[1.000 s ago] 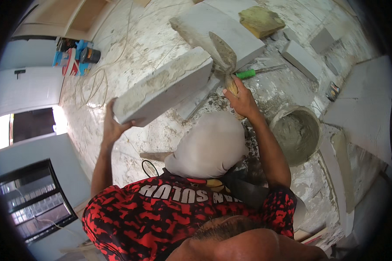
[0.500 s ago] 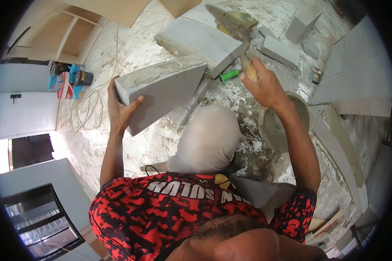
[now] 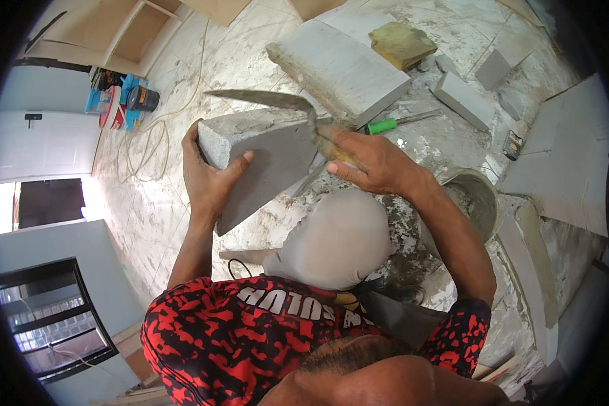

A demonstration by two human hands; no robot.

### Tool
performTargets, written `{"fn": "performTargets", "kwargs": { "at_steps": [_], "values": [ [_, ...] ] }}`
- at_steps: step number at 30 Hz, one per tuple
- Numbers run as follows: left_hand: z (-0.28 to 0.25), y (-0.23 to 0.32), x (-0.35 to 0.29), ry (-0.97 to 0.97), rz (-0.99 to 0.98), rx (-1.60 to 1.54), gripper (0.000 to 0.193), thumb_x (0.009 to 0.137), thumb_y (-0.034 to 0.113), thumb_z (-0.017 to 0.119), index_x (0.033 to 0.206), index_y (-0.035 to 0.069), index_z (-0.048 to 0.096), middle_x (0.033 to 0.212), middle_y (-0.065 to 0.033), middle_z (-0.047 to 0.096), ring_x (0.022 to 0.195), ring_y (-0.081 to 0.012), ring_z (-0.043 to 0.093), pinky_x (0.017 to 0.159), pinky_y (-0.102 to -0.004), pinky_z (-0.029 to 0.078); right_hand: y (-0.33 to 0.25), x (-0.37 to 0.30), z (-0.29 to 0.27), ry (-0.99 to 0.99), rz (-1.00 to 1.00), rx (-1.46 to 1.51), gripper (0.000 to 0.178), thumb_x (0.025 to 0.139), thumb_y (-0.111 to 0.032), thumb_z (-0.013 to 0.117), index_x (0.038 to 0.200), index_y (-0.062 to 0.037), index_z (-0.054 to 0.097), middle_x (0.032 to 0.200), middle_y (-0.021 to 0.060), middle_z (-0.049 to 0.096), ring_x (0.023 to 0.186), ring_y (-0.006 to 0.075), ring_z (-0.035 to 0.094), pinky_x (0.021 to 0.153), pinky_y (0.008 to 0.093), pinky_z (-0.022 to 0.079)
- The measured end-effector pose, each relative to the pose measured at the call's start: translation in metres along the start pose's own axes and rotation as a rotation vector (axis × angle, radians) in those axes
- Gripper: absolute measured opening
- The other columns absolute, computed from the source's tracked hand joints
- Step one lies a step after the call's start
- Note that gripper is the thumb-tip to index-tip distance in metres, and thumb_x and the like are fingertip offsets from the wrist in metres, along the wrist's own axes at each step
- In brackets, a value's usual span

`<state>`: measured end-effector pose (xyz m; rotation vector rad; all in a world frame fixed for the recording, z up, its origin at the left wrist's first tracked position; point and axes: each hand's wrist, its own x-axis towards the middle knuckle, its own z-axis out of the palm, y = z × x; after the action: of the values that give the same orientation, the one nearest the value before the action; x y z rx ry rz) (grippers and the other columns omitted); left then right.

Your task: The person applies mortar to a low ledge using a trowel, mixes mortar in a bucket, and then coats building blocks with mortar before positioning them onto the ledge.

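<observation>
My left hand (image 3: 210,183) is closed round the left end of a grey lightweight block (image 3: 271,172), thumb on its near face. The block is tilted on edge, with rough wet-looking mortar (image 3: 247,123) along its upper narrow side. In my right hand (image 3: 379,159) is a trowel (image 3: 260,97), gripped by its wooden handle. Its blade lies just over the mortared edge, pointing left; whether it touches is unclear. Right of my knee stands a round bucket (image 3: 497,220) with grey mortar inside, partly behind my right forearm.
Beyond the held block lies a larger pale block (image 3: 345,64), with a yellowish lump (image 3: 402,44) behind it. A green-handled tool (image 3: 381,126) with a metal shaft and a small block (image 3: 461,101) lie on the dirty floor. Pails (image 3: 142,99) and a loose cable (image 3: 145,149) are at left.
My right hand has swung left and nearer, bringing the trowel from beyond the larger block to above the held block's edge. My left hand keeps its grip on the block.
</observation>
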<state>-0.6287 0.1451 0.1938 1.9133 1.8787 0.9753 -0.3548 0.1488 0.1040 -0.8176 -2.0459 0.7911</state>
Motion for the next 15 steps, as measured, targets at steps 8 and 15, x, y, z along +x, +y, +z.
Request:
{"fn": "performTargets", "kwargs": {
  "at_steps": [8, 15],
  "values": [
    [0.004, -0.005, 0.003, 0.003, -0.039, -0.165, 0.09, 0.06, 0.021, 0.084, 0.126, -0.006, 0.029, 0.118, -0.0199, 0.044, 0.113, -0.0273, 0.044, 0.101, -0.0369, 0.033, 0.031, -0.018, 0.039, -0.168, 0.264, 0.022, 0.052, 0.088, -0.034, 0.057, 0.13, -0.0051, 0.045, 0.105, 0.0231, 0.063, 0.093, 0.0388, 0.062, 0.082, 0.043, 0.05],
    [0.012, 0.001, 0.011, -0.02, -0.073, -0.07, 0.089, 0.06, 0.019, 0.085, 0.123, -0.005, 0.027, 0.119, -0.0207, 0.041, 0.116, -0.0278, 0.041, 0.103, -0.0375, 0.029, 0.017, -0.006, 0.01, -0.248, 0.435, 0.109, 0.052, 0.087, -0.035, 0.059, 0.128, -0.0043, 0.047, 0.101, 0.0239, 0.063, 0.087, 0.0411, 0.063, 0.077, 0.0433, 0.051]
  ]
}}
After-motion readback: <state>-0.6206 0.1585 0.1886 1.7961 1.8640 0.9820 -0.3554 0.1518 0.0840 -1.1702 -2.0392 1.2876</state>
